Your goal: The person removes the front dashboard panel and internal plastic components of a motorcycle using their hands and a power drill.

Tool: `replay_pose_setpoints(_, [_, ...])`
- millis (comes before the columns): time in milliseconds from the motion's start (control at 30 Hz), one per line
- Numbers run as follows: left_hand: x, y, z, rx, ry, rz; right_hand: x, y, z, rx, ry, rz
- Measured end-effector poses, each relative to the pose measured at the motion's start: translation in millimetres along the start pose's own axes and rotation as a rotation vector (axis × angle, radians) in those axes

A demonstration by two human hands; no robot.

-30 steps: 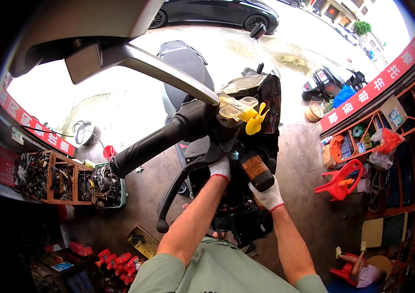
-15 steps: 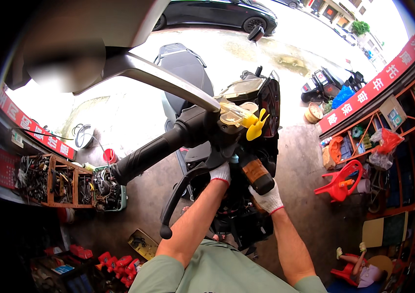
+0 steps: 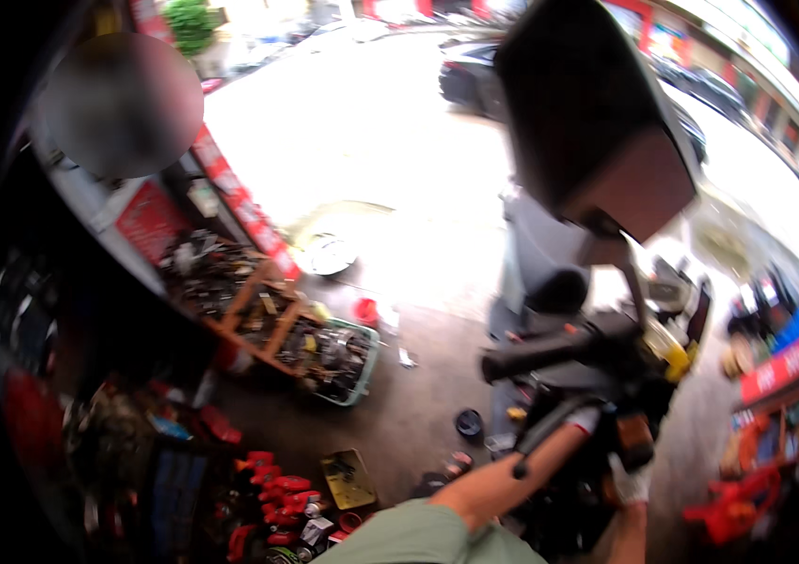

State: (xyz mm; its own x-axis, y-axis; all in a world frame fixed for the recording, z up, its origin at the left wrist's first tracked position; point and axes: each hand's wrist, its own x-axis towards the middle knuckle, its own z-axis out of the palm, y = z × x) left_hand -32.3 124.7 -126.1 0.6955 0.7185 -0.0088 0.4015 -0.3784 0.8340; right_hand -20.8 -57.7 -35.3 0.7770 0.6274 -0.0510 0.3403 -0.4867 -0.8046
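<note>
In the lower right stands a motor scooter, with its black handlebar grip (image 3: 550, 351) and brake lever (image 3: 550, 434) pointing left. My left hand (image 3: 588, 419), in a white glove, reaches in beneath the handlebar; its fingers are hidden among the dark front parts. My right hand (image 3: 632, 481), also gloved, is wrapped round the lower part of a cordless driver (image 3: 635, 440) with an orange-brown and black body. The driver's front end is lost among the scooter's parts. A yellow propeller ornament (image 3: 668, 353) sits by the handlebar. Motion blurs everything.
A large dark mirror (image 3: 587, 122) rises above the handlebar. Left are a wooden tool rack (image 3: 258, 324), a green-rimmed bin (image 3: 362, 371) of metal parts and a yellow tray (image 3: 348, 479). Several red bottles (image 3: 277, 498) stand near it. On the right is a red chair (image 3: 738, 508).
The view has swung to the left, so the scooter and both hands now appear further right and lower. Both hands stay at the scooter's front, the driver still in the right.
</note>
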Motion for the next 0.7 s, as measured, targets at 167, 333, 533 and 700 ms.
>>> replay_pose_setpoints(167, [-2.4,-16.6,26.0,0.053,0.059,0.067,18.2,21.4,11.1,0.044,-0.065,0.014])
replay_pose_setpoints(333, [17.8,-16.0,-5.2,0.036,0.091,0.079,32.7,41.5,5.3,0.088,-0.114,-0.051])
replay_pose_setpoints(533, [28.5,-17.2,-44.4,0.045,0.151,0.033,14.5,28.1,-12.9,0.052,-0.089,-0.179])
replay_pose_setpoints(700, [26.9,-16.1,-63.5,0.057,0.202,0.015,66.7,140.8,8.1,-0.282,-0.023,-0.057])
